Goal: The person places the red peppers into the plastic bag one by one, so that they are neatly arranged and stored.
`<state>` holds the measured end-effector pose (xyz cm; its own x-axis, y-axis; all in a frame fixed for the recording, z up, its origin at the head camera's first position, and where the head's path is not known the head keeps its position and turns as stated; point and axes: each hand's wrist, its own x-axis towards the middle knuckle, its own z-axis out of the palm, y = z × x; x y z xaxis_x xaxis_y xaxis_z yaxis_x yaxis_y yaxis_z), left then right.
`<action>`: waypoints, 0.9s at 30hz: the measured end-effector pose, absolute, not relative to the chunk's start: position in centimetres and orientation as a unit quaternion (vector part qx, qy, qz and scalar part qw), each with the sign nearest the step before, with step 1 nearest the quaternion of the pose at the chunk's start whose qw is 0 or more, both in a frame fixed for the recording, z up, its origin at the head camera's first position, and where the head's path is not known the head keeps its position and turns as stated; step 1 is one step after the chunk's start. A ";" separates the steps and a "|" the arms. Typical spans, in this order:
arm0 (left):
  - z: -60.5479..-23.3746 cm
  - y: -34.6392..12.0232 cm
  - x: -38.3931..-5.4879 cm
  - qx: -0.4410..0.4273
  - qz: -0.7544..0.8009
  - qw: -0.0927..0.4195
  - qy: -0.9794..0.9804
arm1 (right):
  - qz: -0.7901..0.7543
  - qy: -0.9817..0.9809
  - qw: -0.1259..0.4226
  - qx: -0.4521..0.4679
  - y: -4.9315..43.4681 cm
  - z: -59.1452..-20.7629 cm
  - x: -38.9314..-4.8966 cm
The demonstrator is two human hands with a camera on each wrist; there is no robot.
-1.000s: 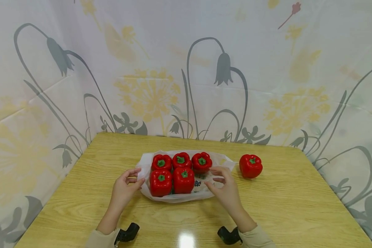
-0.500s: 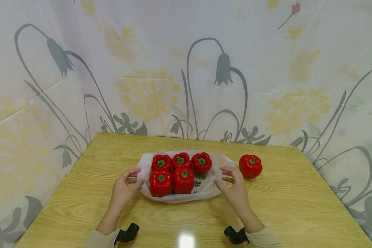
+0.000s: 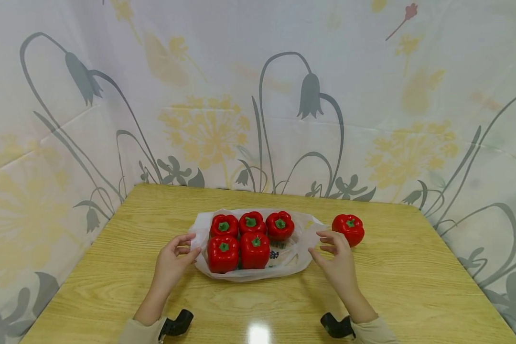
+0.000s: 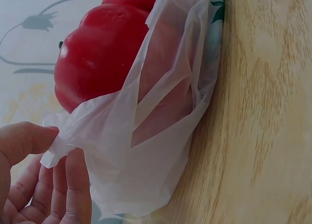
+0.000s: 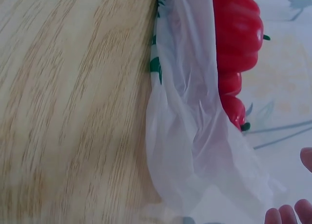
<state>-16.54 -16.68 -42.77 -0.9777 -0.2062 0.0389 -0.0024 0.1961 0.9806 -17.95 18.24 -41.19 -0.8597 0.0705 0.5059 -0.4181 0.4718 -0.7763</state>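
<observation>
Several red bell peppers (image 3: 255,254) with green stems stand in two rows in a white plastic bag (image 3: 303,251) spread open on the table. At the bag's left end my left hand (image 3: 175,258) pinches the edge of the plastic between thumb and fingers, plain in the left wrist view, where a pepper (image 4: 97,58) bulges behind the film. My right hand (image 3: 338,262) is beside the bag's right end, its fingers loosely bent and parted from the thumb, holding nothing. One more red bell pepper (image 3: 347,224) lies outside the bag, partly behind my right hand.
The wooden table (image 3: 395,277) reaches back to a pale flower-printed cloth (image 3: 258,95) hanging behind and at the sides. Black wrist devices (image 3: 337,327) sit on both forearms at the sleeve cuffs.
My right hand has moved steadily right, away from the peppers in the bag and closer to the loose pepper. My left hand, the bag and the peppers stay put.
</observation>
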 end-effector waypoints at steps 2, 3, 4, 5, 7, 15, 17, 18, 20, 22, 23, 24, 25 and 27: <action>-42.8 -16.7 -16.5 0.069 -0.631 0.080 -0.769 | 0.501 -0.824 0.245 0.102 18.5 -41.3 -18.0; -42.8 -16.7 -16.5 0.069 -0.631 0.079 -0.769 | 0.500 -0.824 0.247 0.100 18.7 -41.3 -18.0; -42.8 -16.7 -16.5 0.070 -0.631 0.078 -0.769 | 0.500 -0.824 0.248 0.098 18.8 -41.3 -18.1; -42.8 -16.7 -16.6 0.070 -0.630 0.078 -0.769 | 0.500 -0.823 0.251 0.096 18.9 -41.3 -18.1; -42.8 -16.7 -16.6 0.071 -0.630 0.077 -0.770 | 0.501 -0.822 0.254 0.093 19.0 -41.0 -18.0; -42.7 -16.7 -16.6 0.072 -0.631 0.076 -0.768 | 0.493 -0.824 0.266 0.084 19.1 -39.2 -16.9; -42.7 -16.7 -16.6 0.073 -0.632 0.075 -0.768 | 0.492 -0.823 0.269 0.085 19.6 -39.6 -17.2; -42.7 -16.7 -16.6 0.073 -0.632 0.074 -0.768 | 0.491 -0.824 0.271 0.083 19.9 -39.9 -17.4; -42.7 -16.7 -16.6 0.074 -0.633 0.074 -0.767 | 0.488 -0.826 0.272 0.076 20.5 -40.7 -17.9; -42.6 -16.7 -16.5 0.074 -0.633 0.073 -0.767 | 0.485 -0.828 0.273 0.068 21.1 -41.3 -18.3; -42.6 -16.7 -16.5 0.074 -0.634 0.073 -0.767 | 0.484 -0.829 0.274 0.065 21.3 -41.5 -18.5; -42.6 -16.7 -16.5 0.074 -0.634 0.073 -0.766 | 0.482 -0.829 0.276 0.062 21.5 -41.7 -18.6; -42.6 -16.7 -16.5 0.073 -0.634 0.073 -0.766 | 0.479 -0.830 0.278 0.060 21.7 -41.8 -18.6; -42.6 -16.7 -16.5 0.071 -0.634 0.075 -0.766 | 0.476 -0.831 0.283 0.056 22.1 -41.9 -18.8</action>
<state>-16.51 -16.66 -42.61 -0.9786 -0.2043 0.0242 -0.0144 0.1851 0.9826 -18.78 22.06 -41.89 -0.8334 0.1764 0.5238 -0.3622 0.5415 -0.7587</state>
